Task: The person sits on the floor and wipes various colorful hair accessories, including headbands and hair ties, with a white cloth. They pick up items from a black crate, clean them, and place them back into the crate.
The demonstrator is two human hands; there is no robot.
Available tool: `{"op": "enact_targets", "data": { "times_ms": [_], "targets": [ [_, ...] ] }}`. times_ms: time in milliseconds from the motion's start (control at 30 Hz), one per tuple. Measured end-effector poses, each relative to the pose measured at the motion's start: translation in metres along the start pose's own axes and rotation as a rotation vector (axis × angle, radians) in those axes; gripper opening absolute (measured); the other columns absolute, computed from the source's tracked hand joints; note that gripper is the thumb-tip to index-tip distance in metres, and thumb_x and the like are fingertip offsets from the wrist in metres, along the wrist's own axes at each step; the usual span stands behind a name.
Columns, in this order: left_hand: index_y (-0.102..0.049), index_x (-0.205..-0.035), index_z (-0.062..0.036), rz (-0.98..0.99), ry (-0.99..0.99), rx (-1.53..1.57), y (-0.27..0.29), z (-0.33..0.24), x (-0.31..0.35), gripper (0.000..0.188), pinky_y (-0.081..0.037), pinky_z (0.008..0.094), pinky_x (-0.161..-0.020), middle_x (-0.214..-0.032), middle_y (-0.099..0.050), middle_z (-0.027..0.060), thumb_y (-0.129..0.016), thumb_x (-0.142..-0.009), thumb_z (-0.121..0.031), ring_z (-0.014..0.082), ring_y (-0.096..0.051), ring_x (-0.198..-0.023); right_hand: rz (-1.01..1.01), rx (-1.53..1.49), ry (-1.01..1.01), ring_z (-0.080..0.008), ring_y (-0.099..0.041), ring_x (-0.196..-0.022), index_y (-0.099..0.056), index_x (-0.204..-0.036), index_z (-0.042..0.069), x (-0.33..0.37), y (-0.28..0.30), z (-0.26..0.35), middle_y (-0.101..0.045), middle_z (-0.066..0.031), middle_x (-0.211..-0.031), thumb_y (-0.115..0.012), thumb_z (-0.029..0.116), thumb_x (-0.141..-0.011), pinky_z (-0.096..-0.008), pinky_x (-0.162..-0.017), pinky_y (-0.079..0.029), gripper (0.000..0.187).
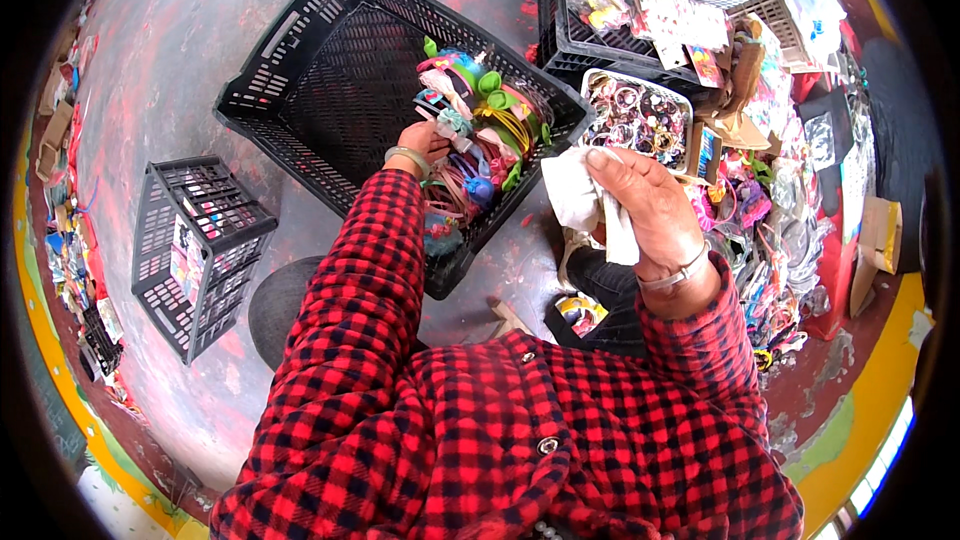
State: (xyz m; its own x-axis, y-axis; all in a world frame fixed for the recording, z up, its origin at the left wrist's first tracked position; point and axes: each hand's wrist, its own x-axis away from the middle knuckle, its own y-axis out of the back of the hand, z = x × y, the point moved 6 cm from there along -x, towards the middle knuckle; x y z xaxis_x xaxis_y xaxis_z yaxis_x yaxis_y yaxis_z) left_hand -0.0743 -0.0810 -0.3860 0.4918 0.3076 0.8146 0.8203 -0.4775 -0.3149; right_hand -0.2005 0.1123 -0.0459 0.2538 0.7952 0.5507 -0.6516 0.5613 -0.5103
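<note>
A large black plastic crate (pixel 262 80) stands tilted across the floor in front of me. Colourful headbands (pixel 490 130), some with bows and green or blue trims, are heaped along its right side. My left hand (pixel 428 143) reaches in at the left edge of this heap. Its fingers are curled at a headband with a pale teal bow (pixel 455 121); the fingertips are partly hidden. Outside the crate's right corner, my right hand (pixel 645 202) is raised, pinching a crumpled white cloth (pixel 580 195) between thumb and fingers.
A smaller black crate (pixel 205 250) stands on the floor to the left. At the right is a white tray of hair ties and rings (pixel 640 118). Behind it are stacked crates (pixel 565 35) with packaged goods. Bagged items (pixel 785 230) and cardboard (pixel 875 240) lie farther right.
</note>
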Motion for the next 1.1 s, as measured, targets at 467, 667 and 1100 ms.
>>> {"op": "enact_targets", "data": {
  "times_ms": [467,667,1100],
  "targets": [
    [-0.052,-0.091,-0.0021,-0.225,-0.034,-0.036,0.009,-0.009,-0.005,0.017,-0.052,0.0311,-0.056,-0.081,-0.059,0.0100,-0.044,-0.085,-0.015,0.0222,-0.061,-0.068,0.013,-0.028,0.014,-0.0119,-0.060,-0.065,-0.059,-0.095,-0.002,-0.002,0.000,-0.003,-0.063,-0.0060,-0.079,-0.052,0.018,-0.087,-0.0222,-0.060,-0.048,0.023],
    [-0.052,-0.091,-0.0042,-0.170,-0.066,0.002,-0.003,-0.007,-0.011,0.014,-0.052,0.0340,-0.062,-0.081,-0.059,0.0111,-0.042,-0.086,-0.013,0.0241,-0.062,-0.074,0.013,-0.060,0.015,-0.0125,-0.061,-0.067,-0.059,-0.095,-0.002,-0.002,0.000,-0.003,-0.063,-0.0066,-0.080,-0.052,0.017,-0.087,-0.0231,-0.061,-0.048,0.023],
    [-0.050,-0.097,-0.0003,-0.254,-0.007,0.051,0.022,0.003,-0.014,0.042,-0.051,0.0354,-0.059,-0.081,-0.060,0.0152,-0.033,-0.090,-0.038,0.0258,-0.061,-0.069,-0.007,-0.019,0.003,-0.0123,-0.061,-0.066,-0.059,-0.094,-0.003,0.000,-0.001,-0.002,-0.063,-0.0064,-0.079,-0.052,0.017,-0.087,-0.0229,-0.061,-0.049,0.022]
  ]
}}
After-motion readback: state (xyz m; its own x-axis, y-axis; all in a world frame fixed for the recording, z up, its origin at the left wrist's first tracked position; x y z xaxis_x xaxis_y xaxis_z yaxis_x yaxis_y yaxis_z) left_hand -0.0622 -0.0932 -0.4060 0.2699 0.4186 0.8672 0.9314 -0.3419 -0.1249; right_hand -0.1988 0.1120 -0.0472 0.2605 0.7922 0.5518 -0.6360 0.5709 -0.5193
